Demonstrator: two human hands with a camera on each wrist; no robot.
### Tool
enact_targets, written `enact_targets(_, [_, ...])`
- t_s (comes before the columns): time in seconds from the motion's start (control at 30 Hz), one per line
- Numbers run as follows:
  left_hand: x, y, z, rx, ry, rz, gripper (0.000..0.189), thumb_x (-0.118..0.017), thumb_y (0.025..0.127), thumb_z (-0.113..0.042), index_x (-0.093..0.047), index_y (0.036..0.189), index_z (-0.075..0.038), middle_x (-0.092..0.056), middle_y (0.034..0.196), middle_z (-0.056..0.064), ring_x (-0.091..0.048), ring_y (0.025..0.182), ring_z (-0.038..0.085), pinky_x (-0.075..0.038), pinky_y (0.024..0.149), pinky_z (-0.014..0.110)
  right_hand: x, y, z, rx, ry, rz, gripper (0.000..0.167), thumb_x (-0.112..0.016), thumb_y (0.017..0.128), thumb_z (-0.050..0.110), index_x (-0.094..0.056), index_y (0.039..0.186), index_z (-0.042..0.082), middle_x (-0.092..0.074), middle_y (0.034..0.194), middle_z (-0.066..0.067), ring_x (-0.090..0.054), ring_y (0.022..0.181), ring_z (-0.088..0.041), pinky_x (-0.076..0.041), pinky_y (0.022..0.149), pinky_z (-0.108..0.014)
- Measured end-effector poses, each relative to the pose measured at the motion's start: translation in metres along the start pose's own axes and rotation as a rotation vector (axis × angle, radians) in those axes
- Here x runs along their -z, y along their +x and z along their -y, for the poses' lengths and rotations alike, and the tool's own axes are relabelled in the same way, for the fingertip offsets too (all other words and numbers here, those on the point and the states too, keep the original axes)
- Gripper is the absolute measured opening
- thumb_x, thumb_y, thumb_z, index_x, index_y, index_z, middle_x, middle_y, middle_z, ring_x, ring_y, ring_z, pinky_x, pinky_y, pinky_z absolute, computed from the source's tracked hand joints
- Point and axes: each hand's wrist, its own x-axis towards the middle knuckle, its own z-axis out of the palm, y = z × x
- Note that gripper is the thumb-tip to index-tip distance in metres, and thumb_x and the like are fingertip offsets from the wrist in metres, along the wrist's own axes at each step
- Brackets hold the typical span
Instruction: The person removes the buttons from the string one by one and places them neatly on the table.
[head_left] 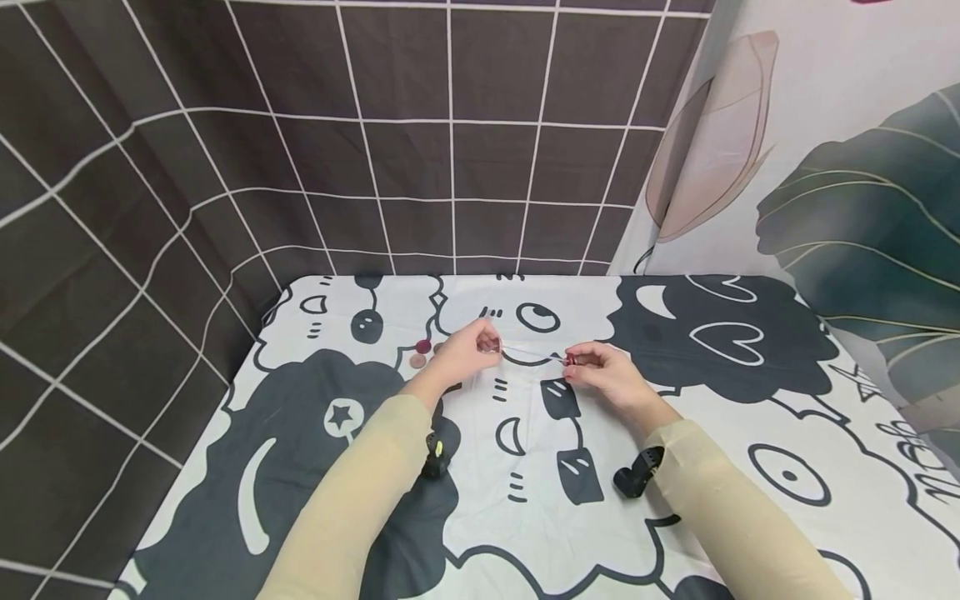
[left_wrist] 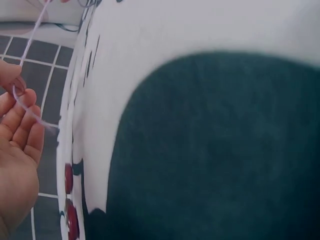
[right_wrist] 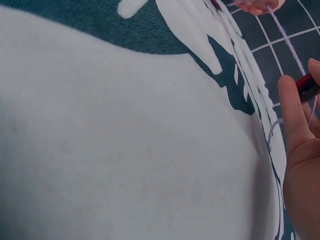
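Observation:
A thin pale purple string [head_left: 528,353] runs between the two hands above the cloth, looking fairly straight. My left hand [head_left: 467,350] pinches it between thumb and forefinger, and a short loose end [left_wrist: 37,119] hangs past the fingers in the left wrist view. My right hand [head_left: 606,373] grips a small dark red round piece [right_wrist: 306,87], seen nearly edge-on, with the string beside it. Whether the string passes through this piece I cannot tell. More string curves below the right fingers in the right wrist view.
By the left hand, a dark red disc [head_left: 423,346] and a pink disc [head_left: 417,361] lie on the patterned black-and-white cloth [head_left: 540,542]; another is partly hidden by the hand. A dark gridded curtain [head_left: 405,158] hangs behind and at left, a leaf-print one [head_left: 862,208] at right.

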Motion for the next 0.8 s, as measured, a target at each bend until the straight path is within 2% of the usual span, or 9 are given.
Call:
enact_targets(0.43, [0.005,-0.005,0.005,0.026,-0.003,-0.011,0.024,-0.067,0.081,-0.014,-0.055,0.102,-0.013,-0.057,0.096,0.000,-0.054,0.090,0.015,-0.044,0.085,0.032,-0.001,0.000,-0.002,-0.004,0.025,-0.003,0.042,-0.063,0.084,-0.005,-0.044,0.119,-0.020,-0.055,0.108,-0.034,-0.065,0.083,-0.008,-0.053,0.077,-0.026])
enact_targets(0.5, [0.006,-0.005,0.005,0.050,0.006,-0.014,0.023,-0.067,0.082,-0.016,-0.055,0.101,-0.016,-0.058,0.097,-0.002,-0.054,0.091,0.014,-0.040,0.089,0.037,0.000,0.000,-0.002,0.002,0.032,-0.005,0.042,-0.062,0.084,-0.006,-0.044,0.118,-0.021,-0.057,0.105,-0.030,-0.064,0.083,-0.008,-0.053,0.076,-0.026])
enact_targets(0.57, [0.007,-0.005,0.006,0.085,0.028,-0.023,0.022,-0.067,0.081,-0.019,-0.055,0.100,-0.019,-0.058,0.097,-0.005,-0.054,0.092,0.013,-0.031,0.095,0.047,-0.001,0.000,-0.002,0.010,0.040,-0.007,0.041,-0.061,0.084,-0.007,-0.044,0.118,-0.021,-0.060,0.102,-0.024,-0.064,0.083,-0.008,-0.053,0.076,-0.027])
enact_targets(0.63, [0.008,-0.006,0.008,0.108,0.037,-0.030,0.022,-0.067,0.081,-0.021,-0.055,0.100,-0.021,-0.059,0.098,-0.008,-0.055,0.094,0.012,-0.025,0.096,0.055,-0.001,0.000,-0.002,0.015,0.047,-0.008,0.040,-0.060,0.083,-0.008,-0.043,0.117,-0.022,-0.060,0.100,-0.020,-0.064,0.082,-0.008,-0.053,0.076,-0.027])
enact_targets(0.7, [0.010,-0.006,0.008,0.146,0.057,-0.040,0.023,-0.068,0.080,-0.025,-0.055,0.099,-0.025,-0.060,0.099,-0.011,-0.055,0.094,0.012,-0.017,0.093,0.063,-0.001,-0.001,-0.002,0.015,0.052,-0.008,0.040,-0.060,0.084,-0.008,-0.043,0.117,-0.022,-0.060,0.101,-0.021,-0.064,0.083,-0.008,-0.053,0.076,-0.027])
enact_targets(0.8, [0.012,-0.007,0.008,0.174,0.073,-0.041,0.023,-0.068,0.080,-0.029,-0.055,0.099,-0.028,-0.060,0.099,-0.013,-0.055,0.095,0.012,-0.019,0.090,0.064,-0.001,-0.002,-0.001,0.006,0.042,-0.010,0.041,-0.060,0.084,-0.007,-0.043,0.118,-0.021,-0.057,0.104,-0.028,-0.064,0.083,-0.009,-0.053,0.077,-0.027])
